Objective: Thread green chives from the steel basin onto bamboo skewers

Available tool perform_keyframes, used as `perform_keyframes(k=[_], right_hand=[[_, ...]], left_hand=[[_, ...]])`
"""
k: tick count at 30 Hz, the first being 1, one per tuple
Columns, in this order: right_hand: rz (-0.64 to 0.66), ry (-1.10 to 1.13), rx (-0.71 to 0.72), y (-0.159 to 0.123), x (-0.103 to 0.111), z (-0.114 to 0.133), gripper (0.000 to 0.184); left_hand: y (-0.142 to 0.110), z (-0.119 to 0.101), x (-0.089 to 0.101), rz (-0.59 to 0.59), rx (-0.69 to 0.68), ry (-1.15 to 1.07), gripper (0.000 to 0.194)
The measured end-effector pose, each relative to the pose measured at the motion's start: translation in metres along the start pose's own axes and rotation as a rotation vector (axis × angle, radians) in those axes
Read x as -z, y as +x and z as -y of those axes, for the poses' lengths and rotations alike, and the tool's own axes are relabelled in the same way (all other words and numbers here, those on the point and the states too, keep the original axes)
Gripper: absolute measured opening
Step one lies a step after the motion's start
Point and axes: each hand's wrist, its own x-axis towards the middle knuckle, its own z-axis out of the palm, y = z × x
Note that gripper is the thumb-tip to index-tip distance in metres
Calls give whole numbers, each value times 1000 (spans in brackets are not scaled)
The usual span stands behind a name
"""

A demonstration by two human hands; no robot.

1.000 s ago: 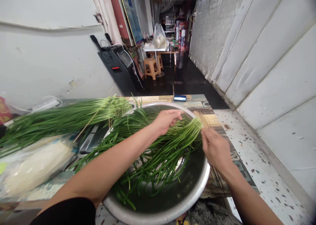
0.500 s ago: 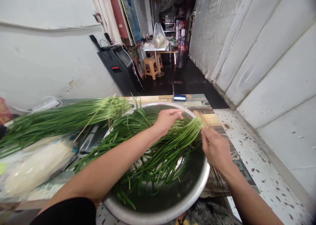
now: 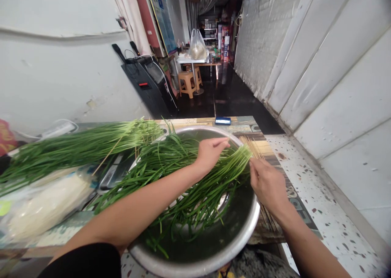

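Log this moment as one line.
Left hand: pinched, over bowl | right hand: at pale ends of greens | greens: partly in bowl | sticks: beside bowl

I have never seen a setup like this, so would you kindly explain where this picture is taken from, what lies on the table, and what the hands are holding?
There is no machine here: these are a person's bare hands, seen by one camera worn on the head, looking forward and down.

On the table stands a wide metal bowl with long greens in it. To its left lie more greens and a clear bag of something pale. Thin sticks lie to its right, and a small blue object lies beyond it.

The right hand has its fingers closed at the pale ends of the greens in the bowl. The left hand pinches above them; what either hand grips is too small to tell.
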Motion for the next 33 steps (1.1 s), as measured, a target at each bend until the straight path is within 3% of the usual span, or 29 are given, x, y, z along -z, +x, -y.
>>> perform_keyframes(k=[3,7,8,10,12,16,22,24,29,33], right_hand=[[-5,8,-17,0,1,0,27],[2,44,-47,0,1,-1,28],[10,45,-47,0,2,-1,28],[28,28,-39,0,1,-1,28],[48,1,-36,0,1,-1,28],[66,-37,-50,0,1,-1,28],[79,-61,-42,0,1,-1,25],[79,-65,-38,0,2,-1,25],[62,-41,-19,1,1,-1,25],[68,-28,-11,0,0,-2,27]], left_hand=[[-7,-1,-4,112,-156,160,23],[10,-9,10,447,-232,337,33],[19,-9,17,434,-238,380,35],[35,-4,32,286,-260,522,34],[45,7,43,241,-263,699,29],[46,24,41,401,-284,1025,23],[35,17,21,500,-426,1241,26],[37,16,22,501,-415,1219,26],[47,12,34,382,-294,868,17],[46,3,32,359,-178,629,16]])
